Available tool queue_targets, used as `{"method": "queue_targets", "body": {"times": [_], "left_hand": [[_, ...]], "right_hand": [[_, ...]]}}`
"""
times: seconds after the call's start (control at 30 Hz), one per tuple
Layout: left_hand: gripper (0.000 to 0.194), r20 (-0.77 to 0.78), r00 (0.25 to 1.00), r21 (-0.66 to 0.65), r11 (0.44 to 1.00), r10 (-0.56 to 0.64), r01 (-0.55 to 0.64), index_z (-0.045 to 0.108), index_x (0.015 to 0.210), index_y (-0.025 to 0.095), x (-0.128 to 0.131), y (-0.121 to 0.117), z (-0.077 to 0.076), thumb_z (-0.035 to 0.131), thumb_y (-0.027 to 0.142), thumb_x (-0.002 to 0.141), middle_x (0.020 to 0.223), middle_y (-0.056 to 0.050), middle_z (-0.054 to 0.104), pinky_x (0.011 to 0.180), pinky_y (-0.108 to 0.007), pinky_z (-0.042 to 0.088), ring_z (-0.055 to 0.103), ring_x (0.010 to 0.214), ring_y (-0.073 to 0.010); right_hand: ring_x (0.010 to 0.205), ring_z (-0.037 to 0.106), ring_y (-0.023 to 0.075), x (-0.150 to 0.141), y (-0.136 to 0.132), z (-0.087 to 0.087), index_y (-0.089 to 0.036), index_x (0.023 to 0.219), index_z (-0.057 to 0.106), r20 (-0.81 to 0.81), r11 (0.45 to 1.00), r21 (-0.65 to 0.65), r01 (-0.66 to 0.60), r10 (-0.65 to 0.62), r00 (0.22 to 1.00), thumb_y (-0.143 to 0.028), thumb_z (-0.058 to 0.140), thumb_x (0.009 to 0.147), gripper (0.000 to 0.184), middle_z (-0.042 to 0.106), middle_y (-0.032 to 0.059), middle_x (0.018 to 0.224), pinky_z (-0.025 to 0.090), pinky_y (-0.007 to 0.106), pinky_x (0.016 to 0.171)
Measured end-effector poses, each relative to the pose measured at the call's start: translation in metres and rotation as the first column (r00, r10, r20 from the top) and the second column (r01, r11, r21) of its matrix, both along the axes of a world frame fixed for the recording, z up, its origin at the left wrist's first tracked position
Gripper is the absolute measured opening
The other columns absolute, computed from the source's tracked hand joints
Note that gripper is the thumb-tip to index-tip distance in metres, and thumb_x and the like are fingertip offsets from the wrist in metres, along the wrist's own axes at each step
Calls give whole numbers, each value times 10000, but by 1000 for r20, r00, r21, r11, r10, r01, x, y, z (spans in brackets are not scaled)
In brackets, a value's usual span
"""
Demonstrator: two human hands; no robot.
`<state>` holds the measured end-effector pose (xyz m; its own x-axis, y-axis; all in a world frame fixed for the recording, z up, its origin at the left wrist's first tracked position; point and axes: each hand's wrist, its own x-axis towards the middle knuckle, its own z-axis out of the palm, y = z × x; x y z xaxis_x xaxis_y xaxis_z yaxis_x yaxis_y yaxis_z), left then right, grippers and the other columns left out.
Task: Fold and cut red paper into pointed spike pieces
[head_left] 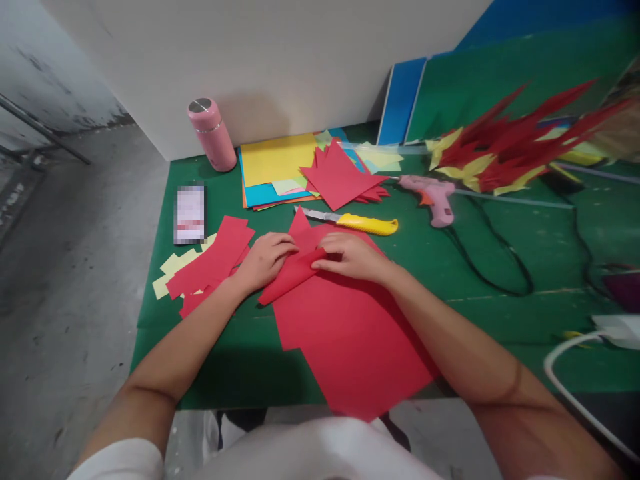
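A piece of red paper (293,279), folded or rolled over along its lower side, lies under both hands. My right hand (350,257) pinches its right end between thumb and fingers. At its left part, my left hand (270,257) has bent fingers pressed onto it; the thumb is mostly hidden. Larger red paper sheets (350,340) spread beneath and reach past the table's front edge. Just beyond the hands lies a yellow utility knife (367,223) with its blade pointing left.
Red strips (215,257) and pale yellow scraps (173,267) lie left, near a phone (190,213) and pink bottle (213,137). Behind are coloured sheets (277,160) and red cut squares (343,177). A pink glue gun (433,197), its cord and red-yellow paper flowers (500,147) are right.
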<state>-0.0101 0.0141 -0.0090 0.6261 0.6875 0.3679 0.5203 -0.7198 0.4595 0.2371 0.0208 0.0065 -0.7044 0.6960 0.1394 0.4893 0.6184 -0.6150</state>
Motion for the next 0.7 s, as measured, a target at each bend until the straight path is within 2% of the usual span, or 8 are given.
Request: {"method": "queue_targets", "body": {"times": [0.2, 0.4, 0.47, 0.57, 0.7], "left_hand": [[200, 87, 995, -75, 995, -52, 59, 660, 1086, 187, -5, 1, 3, 499, 206, 969, 1186, -104, 702, 990, -429, 492, 639, 1138, -216], [211, 158, 987, -220, 973, -30, 65, 671, 1062, 205, -9, 4, 0, 514, 311, 969, 1206, -103, 698, 997, -450, 484, 635, 1158, -244], [209, 237, 971, -331, 942, 20, 61, 664, 1080, 208, -9, 5, 0, 540, 322, 957, 1181, -100, 704, 980, -422, 502, 651, 1126, -231], [301, 393, 910, -510, 854, 130, 98, 590, 1217, 209, -11, 7, 0, 506, 372, 979, 1140, -109, 708, 936, -381, 536, 689, 1047, -204], [429, 499, 831, -621, 771, 246, 145, 468, 1341, 209, -17, 11, 3, 363, 479, 1024, 1170, -132, 685, 880, -364, 562, 721, 958, -190]], "right_hand": [[619, 448, 158, -1, 0, 2, -223, 608, 381, -45, 998, -30, 51, -52, 998, -564, 522, 924, 486, 444, -11, 617, 331, 298, 606], [686, 502, 178, 0, 0, 2, -218, 675, 460, -39, 993, -42, 106, -108, 993, -505, 524, 926, 386, 543, 22, 685, 348, 305, 632], [689, 502, 178, -1, 0, 2, -220, 676, 453, -31, 991, -49, 124, -126, 992, -504, 530, 919, 382, 549, 23, 692, 346, 304, 630], [648, 468, 168, -3, 0, 1, -226, 639, 382, -22, 988, -53, 147, -149, 989, -506, 535, 913, 421, 489, 1, 640, 331, 299, 609], [618, 431, 162, -6, 0, 2, -233, 620, 298, -18, 987, -34, 159, -160, 987, -500, 539, 913, 464, 416, -16, 605, 316, 301, 598]]}}
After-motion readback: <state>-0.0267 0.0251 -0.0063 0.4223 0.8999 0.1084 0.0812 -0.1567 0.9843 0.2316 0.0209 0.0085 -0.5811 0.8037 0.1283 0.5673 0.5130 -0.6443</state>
